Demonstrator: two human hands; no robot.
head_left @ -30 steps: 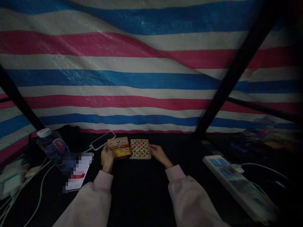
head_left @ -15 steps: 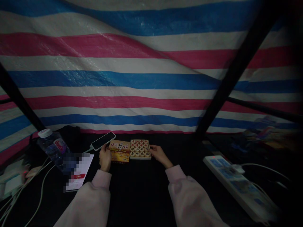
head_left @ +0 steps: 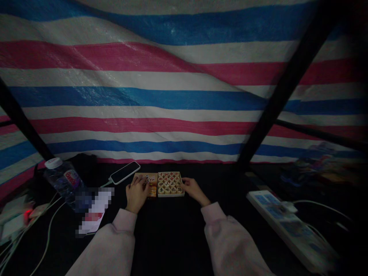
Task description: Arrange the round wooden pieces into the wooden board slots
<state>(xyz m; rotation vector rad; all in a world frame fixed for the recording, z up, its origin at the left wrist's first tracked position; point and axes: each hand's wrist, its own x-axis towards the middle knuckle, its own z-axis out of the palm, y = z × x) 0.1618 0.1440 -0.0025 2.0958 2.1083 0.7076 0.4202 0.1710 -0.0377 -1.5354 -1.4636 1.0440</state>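
Note:
A shallow box [head_left: 171, 196] of round Chinese chess pieces [head_left: 167, 183] lies on the black table, the pieces in rows with red and dark characters. Against its left side lies the printed brown and yellow box lid [head_left: 153, 191]. My left hand [head_left: 137, 193] rests on top of the lid with fingers stretched out, covering much of its print. At the box's right wall, my right hand [head_left: 192, 188] holds the edge between bent fingers and thumb, the fingertips by the rightmost pieces.
On the left are a white-edged phone [head_left: 125, 173] on a cable, a large clear bottle [head_left: 63, 180], a lit screen [head_left: 94, 214] and tangled white cables. A power strip [head_left: 287, 226] with plugs lies at right. Striped tarpaulin [head_left: 161, 99] hangs behind, between dark poles.
My left hand has let go of the lid's left edge and moved right onto its top, fingers spreading. My right hand stays at the box's right side, its fingers slightly further over the edge.

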